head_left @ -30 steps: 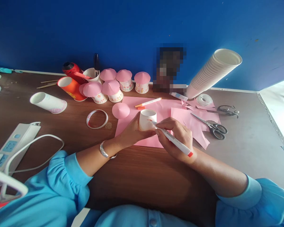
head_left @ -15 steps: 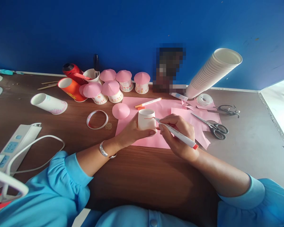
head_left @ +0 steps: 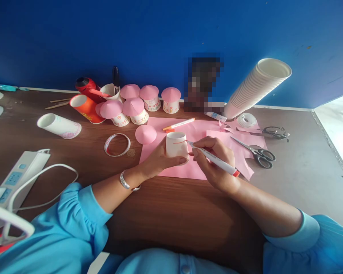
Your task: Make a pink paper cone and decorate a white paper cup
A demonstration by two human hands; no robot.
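Observation:
My left hand [head_left: 160,160] is closed around a white paper cup [head_left: 176,148], its thumb across the lower front. A thin red line runs over the upper part of the cup. In my right hand [head_left: 217,163] is a white marker pen [head_left: 217,160] with a red end, its tip at the cup's right side by the line. Under both hands lies a pink paper sheet [head_left: 151,163]. An orange marker [head_left: 179,124] and a pink paper cone [head_left: 146,134] lie just beyond the cup.
Cups with pink cone tops [head_left: 170,99] stand along the wall. To the right are scissors [head_left: 255,152], a white ribbon roll [head_left: 247,120] and a tall cup stack [head_left: 254,87]. At left are a tape ring [head_left: 117,145], a tipped cup [head_left: 60,126] and a power strip [head_left: 14,182].
The red line on the cup has grown longer toward the right, and the cup has turned slightly in my left hand. My right hand has barely moved.

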